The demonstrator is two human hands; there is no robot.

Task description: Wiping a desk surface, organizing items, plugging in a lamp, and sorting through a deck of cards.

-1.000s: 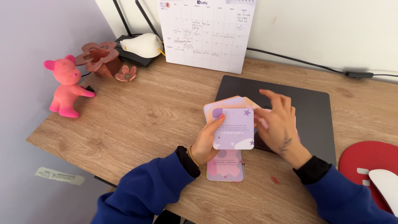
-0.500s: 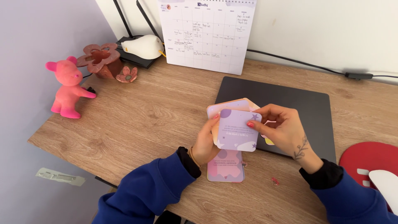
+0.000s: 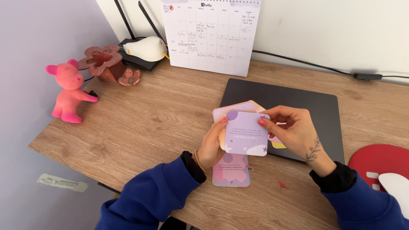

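Note:
My left hand point(image 3: 210, 147) holds a fanned stack of square pastel cards point(image 3: 233, 111) above the desk's front edge. My right hand point(image 3: 294, 130) pinches the front lilac card point(image 3: 247, 134) by its right edge, thumb on its face. That card has stars, a white cloud shape and small text. Another pink and lilac card point(image 3: 231, 171) lies flat on the wooden desk point(image 3: 162, 119) just below my left wrist. Part of a yellow and pink card point(image 3: 277, 144) shows behind my right hand.
A closed dark laptop point(image 3: 298, 102) lies behind the cards. A pink toy bear point(image 3: 68, 91), a brown flower-shaped ornament point(image 3: 102, 61), a white bird-shaped lamp point(image 3: 145, 47) and a desk calendar point(image 3: 211, 34) stand at the back left. A red mouse pad point(image 3: 375, 162) with a white mouse point(image 3: 396, 187) is at right.
My right hand came down from above the stack and took the front lilac card by its right edge, shifting it slightly to the right.

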